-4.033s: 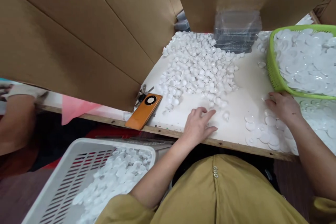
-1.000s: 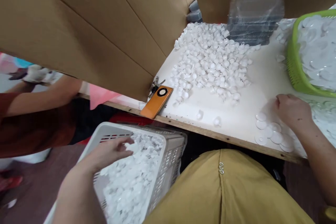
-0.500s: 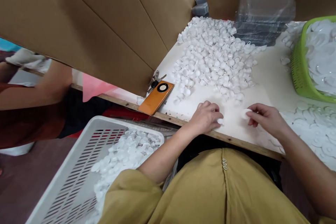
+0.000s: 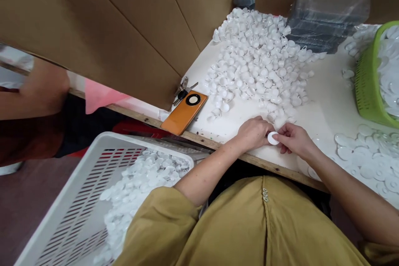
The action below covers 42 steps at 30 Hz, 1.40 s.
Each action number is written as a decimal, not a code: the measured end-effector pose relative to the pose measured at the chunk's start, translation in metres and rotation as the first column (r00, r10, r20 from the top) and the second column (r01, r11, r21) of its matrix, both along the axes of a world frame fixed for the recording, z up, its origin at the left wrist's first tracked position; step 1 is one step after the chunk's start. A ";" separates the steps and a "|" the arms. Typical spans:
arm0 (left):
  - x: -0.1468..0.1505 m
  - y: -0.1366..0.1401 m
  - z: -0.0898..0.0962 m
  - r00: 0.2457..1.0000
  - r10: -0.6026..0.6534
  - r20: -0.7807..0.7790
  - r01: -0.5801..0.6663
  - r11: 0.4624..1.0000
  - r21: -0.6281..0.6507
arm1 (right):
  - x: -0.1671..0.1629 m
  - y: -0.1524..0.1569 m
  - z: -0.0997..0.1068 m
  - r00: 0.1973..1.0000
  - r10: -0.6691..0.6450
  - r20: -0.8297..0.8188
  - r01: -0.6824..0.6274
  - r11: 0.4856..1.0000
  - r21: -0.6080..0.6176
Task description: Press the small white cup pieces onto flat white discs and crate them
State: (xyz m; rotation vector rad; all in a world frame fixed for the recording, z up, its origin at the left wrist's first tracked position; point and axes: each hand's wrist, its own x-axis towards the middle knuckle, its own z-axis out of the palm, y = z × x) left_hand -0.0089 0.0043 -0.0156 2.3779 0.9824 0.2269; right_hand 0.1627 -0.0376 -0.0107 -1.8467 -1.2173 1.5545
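Note:
My right hand [image 4: 294, 139] pinches a small white plastic disc [image 4: 273, 138], like a toy saucer, between thumb and fingers near the table's front edge. Right beside it, my left hand [image 4: 254, 133] is closed, its fingertips meeting the far side of the disc. The small white cup that it held a moment ago is hidden there behind disc and fingers. Just beyond both hands spreads a heap of tiny white cups [image 4: 255, 62], some showing little handles. Many loose white discs [image 4: 368, 158] lie flat to the right of my right forearm.
A green basket [image 4: 369, 79] of white discs stands at right. An orange phone [image 4: 183, 114] and keys [image 4: 182, 91] lie at left beside a cardboard wall [image 4: 131, 29]. Below the table, a white crate [image 4: 90, 174] holds white pieces. Another person's arm [image 4: 40, 91] shows at far left.
My right hand has moved left with the disc, bringing it against my left hand. The left hand has shifted slightly right and up. The camera view has tilted a little.

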 end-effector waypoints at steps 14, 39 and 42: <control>-0.002 0.002 0.004 0.999 -0.019 -0.027 0.019 0.999 -0.033 | 0.001 0.004 0.004 0.997 0.075 0.002 -0.075 0.994 -0.076; 0.013 0.022 0.032 0.940 -0.243 -0.239 0.201 0.961 -0.188 | 0.006 0.007 0.006 0.984 0.178 0.003 -0.178 0.983 -0.050; 0.016 -0.003 0.028 0.961 -0.188 -0.204 0.188 0.982 -0.019 | 0.035 -0.008 0.009 0.967 0.128 0.221 -0.166 0.972 0.166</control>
